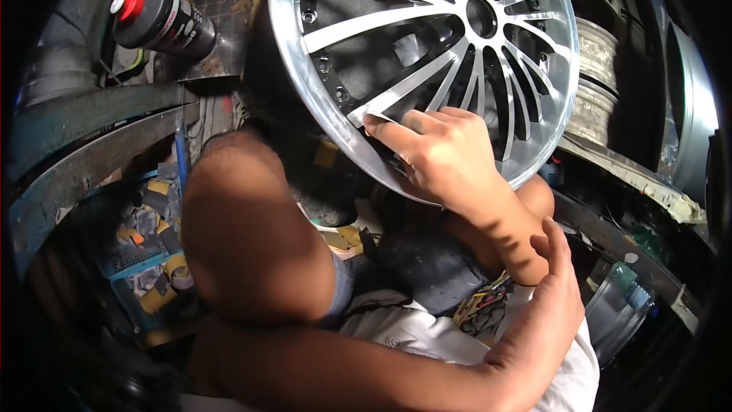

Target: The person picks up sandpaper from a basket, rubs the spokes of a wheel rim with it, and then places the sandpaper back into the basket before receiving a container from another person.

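Note:
A multi-spoke alloy wheel rim (286, 38), with bright polished spokes and dark gaps, stands tilted in front of my knees. My right hand (442, 145) rests at its lower lip, fingers curled. The index fingertip presses on the outer end of a spoke; a small pale piece may be under it, but I cannot make it out. My left hand (555, 278) reaches across my body beside my right forearm, near the elbow. Its fingers are stretched out and nothing shows in them.
A dark bottle with a red and white cap (164, 19) lies at upper left on a patterned board. Worn sandpaper pieces fill a blue basket (126, 259). More rims (595, 54) are stacked at right, beside a metal rail. A clear plastic container (621, 309) lies lower right.

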A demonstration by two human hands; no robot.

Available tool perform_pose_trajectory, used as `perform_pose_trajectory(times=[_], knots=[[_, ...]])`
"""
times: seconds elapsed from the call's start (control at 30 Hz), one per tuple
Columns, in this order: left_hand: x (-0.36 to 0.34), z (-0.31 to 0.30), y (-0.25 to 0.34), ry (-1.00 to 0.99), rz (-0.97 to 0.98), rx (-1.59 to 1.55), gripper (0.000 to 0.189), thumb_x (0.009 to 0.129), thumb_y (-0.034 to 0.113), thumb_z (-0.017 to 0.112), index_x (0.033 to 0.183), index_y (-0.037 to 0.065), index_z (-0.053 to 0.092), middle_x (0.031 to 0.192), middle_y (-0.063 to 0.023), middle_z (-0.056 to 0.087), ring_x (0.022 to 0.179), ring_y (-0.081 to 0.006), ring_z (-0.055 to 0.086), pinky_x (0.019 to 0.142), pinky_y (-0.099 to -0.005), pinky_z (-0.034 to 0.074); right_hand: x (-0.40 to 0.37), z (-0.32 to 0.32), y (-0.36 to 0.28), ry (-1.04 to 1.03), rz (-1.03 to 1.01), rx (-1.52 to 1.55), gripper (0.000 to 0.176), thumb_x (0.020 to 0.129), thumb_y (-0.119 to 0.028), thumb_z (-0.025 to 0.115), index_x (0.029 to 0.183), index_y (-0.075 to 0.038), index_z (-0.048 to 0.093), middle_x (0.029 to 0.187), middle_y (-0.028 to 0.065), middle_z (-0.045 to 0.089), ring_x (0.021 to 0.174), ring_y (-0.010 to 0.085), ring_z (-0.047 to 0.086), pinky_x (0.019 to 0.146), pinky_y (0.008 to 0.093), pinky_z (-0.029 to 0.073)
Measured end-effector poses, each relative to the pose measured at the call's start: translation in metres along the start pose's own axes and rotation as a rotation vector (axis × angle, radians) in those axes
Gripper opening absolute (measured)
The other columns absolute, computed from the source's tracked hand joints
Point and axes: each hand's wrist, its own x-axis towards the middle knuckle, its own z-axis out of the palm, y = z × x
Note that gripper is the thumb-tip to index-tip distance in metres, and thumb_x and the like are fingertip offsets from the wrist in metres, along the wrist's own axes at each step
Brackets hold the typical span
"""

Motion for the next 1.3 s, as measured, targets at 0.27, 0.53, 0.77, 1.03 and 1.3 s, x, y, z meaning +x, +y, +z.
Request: perform_pose_trajectory(times=[0.27,0.53,0.77,1.03,1.3], knots=[[0.002,-0.001,0.0,-0.015,0.005,0.0,0.04,0.104,0.022,0.061,0.13,-0.009,0.054,0.117,-0.0092,0.068,0.101,-0.0025,0.063,0.096,-0.0143,0.047,0.012,-0.015,-0.001,-0.123,-0.046,-0.01,0.029,0.086,-0.02,0.065,0.113,-0.017,0.075,0.069,0.0018,0.062,0.057,0.0217,0.066,0.055,0.0365,0.052],[0.002,0.005,0.005,-0.019,-0.005,0.023,0.041,0.104,0.022,0.062,0.13,-0.009,0.054,0.117,-0.0093,0.068,0.101,-0.0026,0.063,0.096,-0.0144,0.048,0.006,-0.012,0.006,-0.051,-0.037,0.084,0.031,0.081,-0.016,0.068,0.111,-0.016,0.075,0.069,0.001,0.06,0.061,0.0215,0.065,0.058,0.0363,0.05],[0.0,0.004,0.004,0.017,-0.011,0.04,0.041,0.104,0.022,0.062,0.13,-0.009,0.054,0.117,-0.0094,0.068,0.102,-0.0027,0.063,0.096,-0.0145,0.048,0.004,0.001,0.006,0.003,-0.003,0.064,0.031,0.079,-0.019,0.07,0.109,-0.018,0.075,0.069,0.0009,0.058,0.057,0.0212,0.062,0.056,0.036,0.05],[0.004,0.003,0.003,0.031,-0.028,0.027,0.042,0.103,0.022,0.062,0.13,-0.009,0.053,0.118,-0.0095,0.068,0.102,-0.0027,0.063,0.096,-0.0147,0.048,-0.005,0.002,-0.004,0.033,0.109,0.094,0.035,0.075,-0.013,0.069,0.11,-0.016,0.075,0.069,0.005,0.056,0.057,0.0247,0.063,0.054,0.0393,0.051],[0.004,0.004,0.004,0.033,-0.037,0.042,0.042,0.103,0.022,0.063,0.13,-0.009,0.053,0.118,-0.0097,0.068,0.102,-0.0028,0.063,0.095,-0.0148,0.048,-0.011,-0.013,-0.017,-0.061,0.114,-0.041,0.03,0.078,-0.015,0.068,0.107,-0.016,0.073,0.07,0.0039,0.058,0.055,0.0216,0.063,0.053,0.0367,0.049]])
